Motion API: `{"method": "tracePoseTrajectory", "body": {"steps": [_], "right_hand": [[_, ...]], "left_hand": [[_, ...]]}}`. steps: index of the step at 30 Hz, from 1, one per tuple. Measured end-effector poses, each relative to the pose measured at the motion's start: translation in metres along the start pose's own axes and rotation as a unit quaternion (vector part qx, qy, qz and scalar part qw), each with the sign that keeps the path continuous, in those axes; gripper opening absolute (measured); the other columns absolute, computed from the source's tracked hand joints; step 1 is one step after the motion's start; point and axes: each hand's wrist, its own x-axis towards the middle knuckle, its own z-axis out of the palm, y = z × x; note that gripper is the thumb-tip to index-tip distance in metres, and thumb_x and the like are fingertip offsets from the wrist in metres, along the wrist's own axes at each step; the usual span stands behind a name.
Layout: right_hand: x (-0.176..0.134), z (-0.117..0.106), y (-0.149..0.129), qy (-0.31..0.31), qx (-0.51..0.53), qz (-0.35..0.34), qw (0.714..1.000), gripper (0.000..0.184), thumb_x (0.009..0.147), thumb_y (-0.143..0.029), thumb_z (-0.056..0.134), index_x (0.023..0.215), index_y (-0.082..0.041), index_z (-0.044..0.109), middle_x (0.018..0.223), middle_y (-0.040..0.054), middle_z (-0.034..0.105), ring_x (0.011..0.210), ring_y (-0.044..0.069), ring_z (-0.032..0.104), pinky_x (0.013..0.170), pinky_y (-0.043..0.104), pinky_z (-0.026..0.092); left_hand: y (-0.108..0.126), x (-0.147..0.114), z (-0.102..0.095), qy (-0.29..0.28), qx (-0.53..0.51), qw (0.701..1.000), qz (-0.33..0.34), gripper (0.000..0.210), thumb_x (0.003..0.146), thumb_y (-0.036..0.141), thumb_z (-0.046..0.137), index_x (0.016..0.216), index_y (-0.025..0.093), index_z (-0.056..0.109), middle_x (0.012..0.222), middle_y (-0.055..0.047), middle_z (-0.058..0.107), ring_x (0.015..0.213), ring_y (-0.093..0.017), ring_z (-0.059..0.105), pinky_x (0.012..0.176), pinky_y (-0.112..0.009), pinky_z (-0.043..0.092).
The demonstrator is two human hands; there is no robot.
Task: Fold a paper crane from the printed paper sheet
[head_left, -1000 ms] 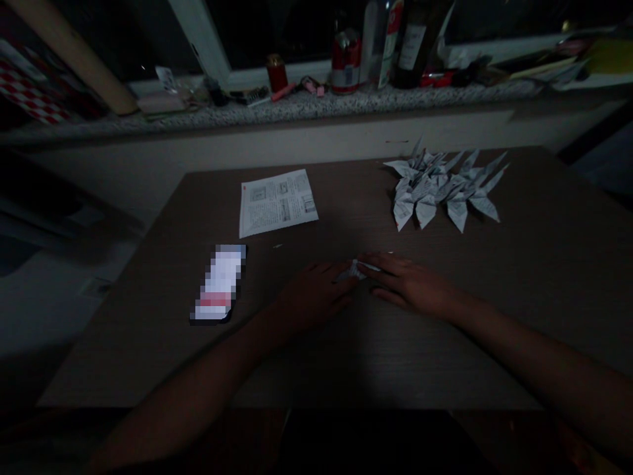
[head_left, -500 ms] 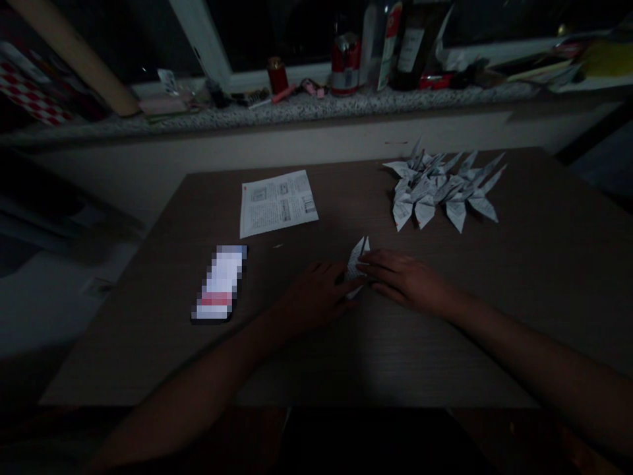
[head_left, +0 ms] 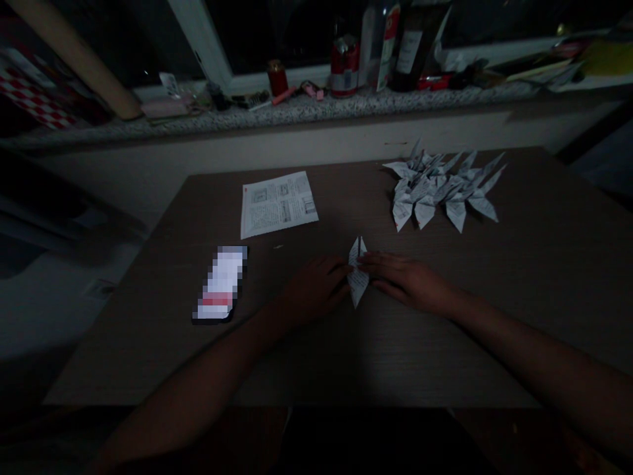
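Observation:
A narrow, diamond-shaped piece of folded printed paper (head_left: 358,285) lies on the table between my hands, one point toward me and a slit at its far tip. My left hand (head_left: 319,287) holds its left edge with bent fingertips. From the other side, my right hand (head_left: 408,277) presses its fingers onto the right edge. Farther off to the right stands a cluster of several folded paper cranes (head_left: 435,188) made of similar printed paper. A flat printed sheet (head_left: 279,204) rests beyond my left hand.
A phone (head_left: 221,284) with a lit, blurred screen lies left of my left hand. The wooden table (head_left: 297,369) runs up to a wall. Above it, a granite sill (head_left: 297,109) carries a red can (head_left: 345,66), bottles and small clutter. A tiny paper scrap (head_left: 277,247) lies near the sheet.
The folded paper has turned slightly and now points more straight toward me. My left fingers have drawn back from across its lower part to its left edge.

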Motion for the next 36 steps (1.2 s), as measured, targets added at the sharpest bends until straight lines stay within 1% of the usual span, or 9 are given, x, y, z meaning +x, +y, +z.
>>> {"method": "tracePoseTrajectory", "body": {"steps": [4,9,13,17,22,27,31,34,36], "right_hand": [[0.001,0.003,0.000,0.019,0.002,0.013,1.000,0.040,0.101,-0.023,0.059,0.140,-0.025,0.062,0.145,0.0106,0.066,0.136,0.028,0.060,0.114,0.051,0.050],[0.002,0.005,-0.001,0.025,0.016,0.025,0.999,0.031,0.101,-0.024,0.059,0.131,-0.023,0.065,0.141,0.0110,0.068,0.133,0.027,0.062,0.111,0.047,0.053],[0.002,0.005,-0.003,0.025,0.023,0.039,0.999,0.027,0.101,-0.023,0.058,0.126,-0.022,0.066,0.141,0.0121,0.068,0.131,0.027,0.064,0.109,0.046,0.055],[0.002,0.006,-0.003,0.031,0.043,0.049,0.997,0.025,0.100,-0.024,0.058,0.124,-0.024,0.067,0.140,0.0111,0.068,0.128,0.027,0.066,0.106,0.046,0.056],[0.001,0.007,-0.001,0.036,0.050,0.045,0.997,0.027,0.100,-0.022,0.057,0.124,-0.025,0.068,0.140,0.0103,0.068,0.127,0.026,0.067,0.105,0.045,0.057],[0.002,0.006,-0.004,0.037,0.047,0.034,0.998,0.027,0.100,-0.025,0.058,0.124,-0.027,0.070,0.140,0.0097,0.067,0.128,0.027,0.065,0.106,0.046,0.056],[0.005,0.008,-0.009,0.056,0.042,0.048,0.996,0.021,0.102,-0.028,0.058,0.116,-0.025,0.073,0.134,0.0109,0.069,0.123,0.028,0.067,0.104,0.047,0.057],[0.008,0.013,-0.012,0.084,0.036,0.066,0.994,0.017,0.100,-0.029,0.061,0.113,-0.024,0.071,0.128,0.0129,0.069,0.119,0.029,0.067,0.100,0.049,0.058],[0.009,0.015,-0.013,0.100,0.033,0.085,0.991,0.016,0.098,-0.030,0.065,0.112,-0.024,0.068,0.126,0.0132,0.067,0.118,0.030,0.066,0.099,0.049,0.058]], "left_hand": [[-0.001,0.000,0.001,0.002,0.002,1.000,0.001,0.037,0.102,0.030,0.057,0.136,0.016,0.058,0.135,-0.012,0.061,0.124,-0.028,0.058,0.106,-0.045,0.049],[-0.002,0.001,0.002,0.005,-0.002,1.000,0.000,0.035,0.100,0.027,0.058,0.133,0.016,0.059,0.133,-0.012,0.062,0.123,-0.028,0.058,0.105,-0.045,0.049],[-0.002,0.001,0.003,0.006,-0.016,1.000,-0.006,0.033,0.101,0.029,0.059,0.131,0.016,0.059,0.132,-0.011,0.062,0.122,-0.027,0.058,0.105,-0.044,0.049],[-0.002,0.002,0.003,0.005,-0.028,1.000,-0.010,0.031,0.101,0.031,0.059,0.128,0.018,0.059,0.131,-0.011,0.063,0.120,-0.027,0.059,0.103,-0.044,0.050],[-0.002,0.003,0.002,0.014,-0.033,0.999,-0.005,0.026,0.101,0.025,0.055,0.126,0.018,0.061,0.128,-0.010,0.064,0.118,-0.026,0.060,0.103,-0.043,0.050],[-0.002,0.003,0.005,0.039,-0.042,0.998,-0.028,0.025,0.104,0.037,0.056,0.121,0.020,0.063,0.125,-0.008,0.065,0.116,-0.025,0.061,0.101,-0.043,0.050],[0.002,0.006,0.008,0.049,-0.039,0.997,-0.052,0.025,0.101,0.039,0.062,0.117,0.021,0.064,0.122,-0.007,0.065,0.113,-0.026,0.061,0.099,-0.043,0.050],[0.007,0.007,0.009,0.051,-0.034,0.995,-0.075,0.033,0.097,0.044,0.068,0.119,0.020,0.063,0.124,-0.008,0.063,0.114,-0.028,0.059,0.100,-0.045,0.049],[0.009,0.007,0.011,0.064,-0.031,0.993,-0.099,0.039,0.094,0.047,0.070,0.121,0.020,0.061,0.124,-0.009,0.061,0.115,-0.029,0.058,0.101,-0.047,0.049]]}}
